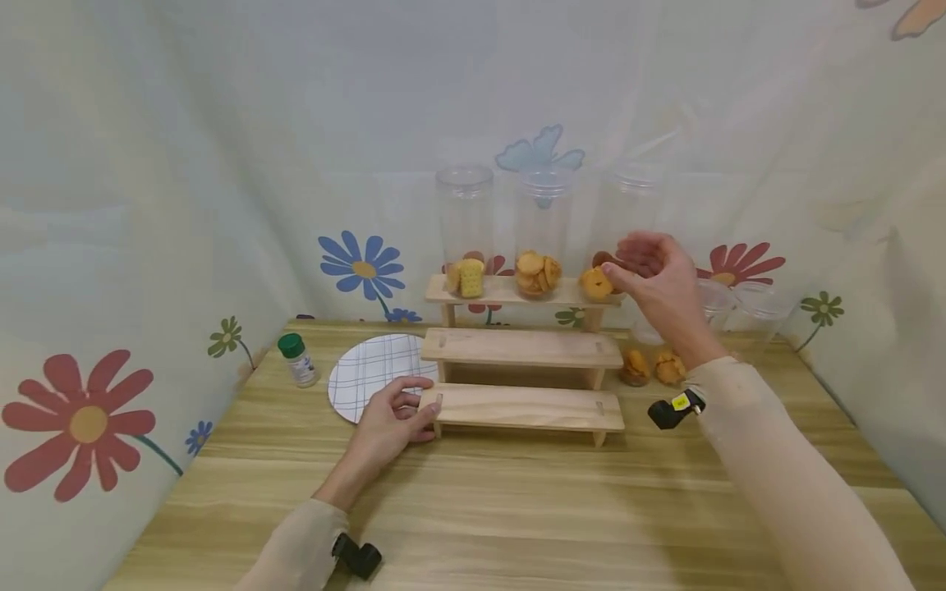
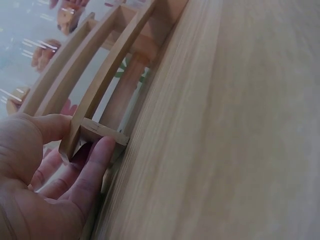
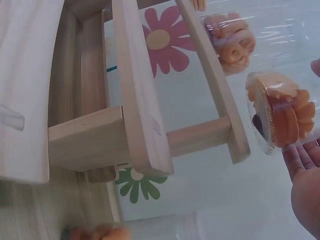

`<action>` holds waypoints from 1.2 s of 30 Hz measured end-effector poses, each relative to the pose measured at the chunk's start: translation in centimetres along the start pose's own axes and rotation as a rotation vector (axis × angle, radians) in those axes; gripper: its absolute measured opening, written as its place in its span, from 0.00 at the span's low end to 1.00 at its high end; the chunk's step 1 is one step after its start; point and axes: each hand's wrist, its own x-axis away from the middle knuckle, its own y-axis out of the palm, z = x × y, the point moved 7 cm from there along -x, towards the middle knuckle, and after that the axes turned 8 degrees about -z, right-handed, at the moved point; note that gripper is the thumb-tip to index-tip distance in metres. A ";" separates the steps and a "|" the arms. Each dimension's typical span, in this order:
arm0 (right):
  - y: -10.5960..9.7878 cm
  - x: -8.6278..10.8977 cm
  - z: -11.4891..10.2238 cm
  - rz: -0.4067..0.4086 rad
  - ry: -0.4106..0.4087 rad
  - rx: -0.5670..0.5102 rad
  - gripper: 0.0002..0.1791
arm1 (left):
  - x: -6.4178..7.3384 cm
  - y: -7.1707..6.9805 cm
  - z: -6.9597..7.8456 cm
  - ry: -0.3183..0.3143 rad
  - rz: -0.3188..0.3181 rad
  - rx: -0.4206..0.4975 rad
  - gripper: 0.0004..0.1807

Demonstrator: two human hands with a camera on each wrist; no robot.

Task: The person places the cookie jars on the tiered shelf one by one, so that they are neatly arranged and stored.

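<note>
i have a wood-grain table (image 1: 517,509) before me. at its left, i note a small bottle (image 1: 300,365) with a green cap (image 1: 291,345), near a round, check-patterned mat (image 1: 369,369). behind the table and along both sides, i note a pale curtain (image 1: 222,164), printed with red, blue and green flowers (image 1: 87,424) and a blue butterfly (image 1: 545,152)

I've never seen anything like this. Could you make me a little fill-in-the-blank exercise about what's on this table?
1. The wooden shelf has ____ tiers.
2. The left hand grips one end of the shelf's ____ tier.
3. The clear jar held by the right hand is nearest the shelf's ____ tier.
4. The small bottle wears a ____ cap.

Missing words: three; lowest; top; green.
</note>
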 end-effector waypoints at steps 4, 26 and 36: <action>0.7 -0.6 0.9 -0.016 0.037 0.002 0.35 | -0.2 0.3 -0.1 0.001 -0.008 0.007 0.24; 1.7 -1.2 2.5 -0.055 0.077 0.035 0.37 | -0.1 0.1 0.1 -0.007 -0.006 0.009 0.25; 1.5 0.2 1.5 -0.027 0.080 0.066 0.47 | -0.1 0.0 0.1 0.003 -0.009 0.015 0.25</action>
